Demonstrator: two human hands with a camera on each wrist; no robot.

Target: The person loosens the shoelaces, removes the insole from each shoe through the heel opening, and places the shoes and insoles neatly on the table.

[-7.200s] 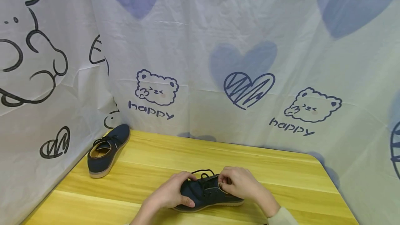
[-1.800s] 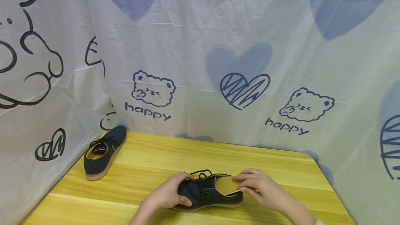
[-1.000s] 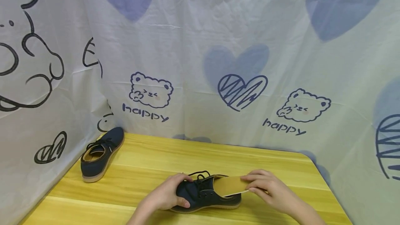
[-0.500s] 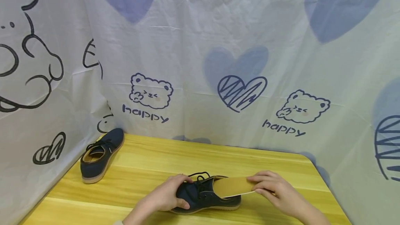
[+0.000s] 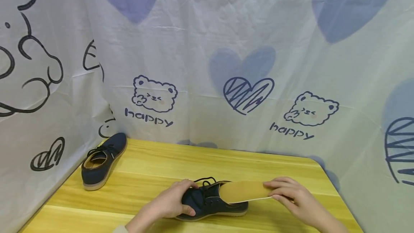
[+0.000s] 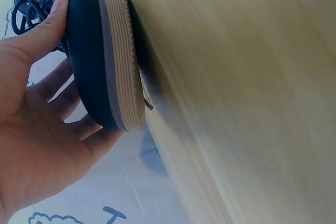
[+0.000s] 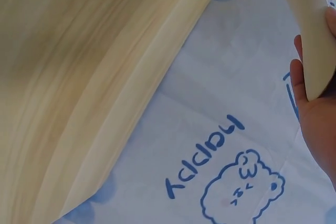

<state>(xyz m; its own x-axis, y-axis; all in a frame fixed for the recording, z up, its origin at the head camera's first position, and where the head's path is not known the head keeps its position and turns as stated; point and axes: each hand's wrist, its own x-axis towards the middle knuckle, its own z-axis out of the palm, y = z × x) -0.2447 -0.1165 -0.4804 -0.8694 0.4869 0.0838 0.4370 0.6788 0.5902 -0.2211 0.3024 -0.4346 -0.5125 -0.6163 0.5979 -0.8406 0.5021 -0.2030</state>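
You'd best brace the shoe [image 5: 223, 207] and guide the insole [image 5: 244, 191] straight so it doesn't bend | shoe: bottom centre of frame, on the surface [image 5: 155, 170], insole jutting rightward | your left hand [image 5: 172, 201]: fingers gripping the shoe's front | your right hand [image 5: 295, 197]: angled in from lower right, fingers pinching the insole's outer end

The lowercase word "happy" [image 5: 148, 117] is printed in blue on the white cloth [image 5: 207, 31], toward nine o'clock in the head view, under a bear drawing [image 5: 154, 94]. A second "happy" [image 5: 291, 131] stands between three and four o'clock, under a matching bear [image 5: 311, 109]. In the right wrist view, "happy" [image 7: 203, 153] slants on the cloth at five o'clock. The left wrist view's cut-off blue mark [image 6: 113, 214], at seven, is unreadable.
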